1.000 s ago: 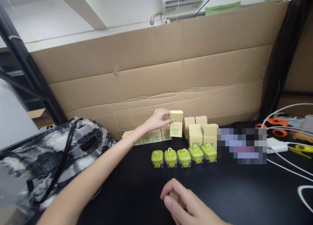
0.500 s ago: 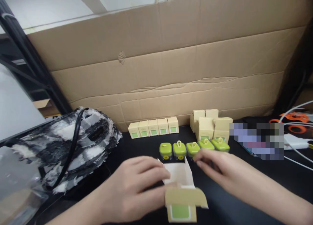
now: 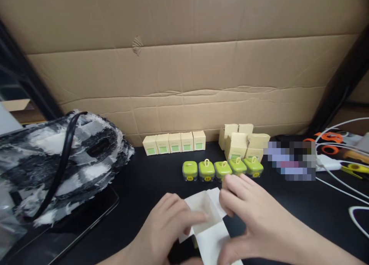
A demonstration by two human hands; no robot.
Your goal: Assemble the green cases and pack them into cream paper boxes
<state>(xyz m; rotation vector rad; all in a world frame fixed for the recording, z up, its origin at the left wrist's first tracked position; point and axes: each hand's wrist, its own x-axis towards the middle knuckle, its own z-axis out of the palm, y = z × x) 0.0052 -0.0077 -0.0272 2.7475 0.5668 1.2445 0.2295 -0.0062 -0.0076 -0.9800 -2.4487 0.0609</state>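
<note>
**Two hands opening a small carton**

Both hands are working one small cream carton (image 3: 206,219) low over the black desk (image 3: 288,215), its white flaps splayed so the inside is showing. The left hand (image 3: 167,226) is steadying it from the left, fingers (image 3: 190,217) curled against a flap; the right hand (image 3: 256,219) is pinching the far flap, seemingly to keep the mouth spread. Just beyond them, five green lidded containers (image 3: 221,169) are standing in a row. Further back, four closed cartons (image 3: 174,142) are lining up against the cardboard wall (image 3: 184,65), with a looser cluster of cartons (image 3: 243,144) to their right. A black-and-white furry bag (image 3: 57,161) is lying at the left, white cables (image 3: 343,180) at the right.
</note>
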